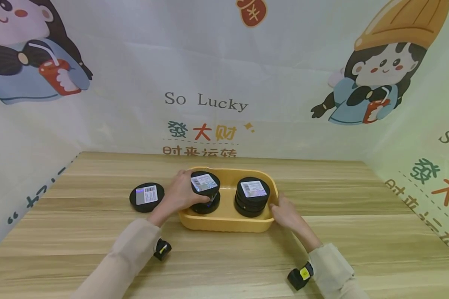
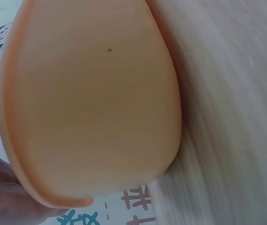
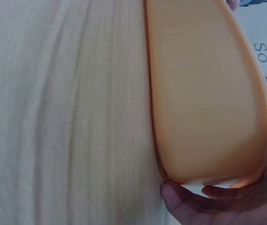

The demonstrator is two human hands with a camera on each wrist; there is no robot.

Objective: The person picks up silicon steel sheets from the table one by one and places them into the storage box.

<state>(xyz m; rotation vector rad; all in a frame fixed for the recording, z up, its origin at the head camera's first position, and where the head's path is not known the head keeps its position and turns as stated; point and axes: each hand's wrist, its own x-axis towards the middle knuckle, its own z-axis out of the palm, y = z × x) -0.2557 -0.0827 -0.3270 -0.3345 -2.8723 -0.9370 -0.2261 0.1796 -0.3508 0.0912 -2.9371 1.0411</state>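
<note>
A yellow plastic basket [image 1: 226, 225] stands on the wooden table. My left hand [image 1: 181, 192] reaches over its left rim and grips a black round disc [image 1: 205, 182] with a white and silver label, the thumb on its near side. Under it in the basket lies another black disc [image 1: 206, 208]. A stack of black discs [image 1: 252, 197] stands in the right half. My right hand [image 1: 286, 212] grips the basket's right end; in the right wrist view its fingertips [image 3: 173, 194] curl at the wall. The left wrist view shows mainly the basket's outer wall [image 2: 96, 93].
Another labelled black disc [image 1: 147, 197] lies on the table [image 1: 217, 265] left of the basket. A printed cloth [image 1: 134, 83] hangs behind and along the sides. Small black cameras [image 1: 162, 249] are on both wrists.
</note>
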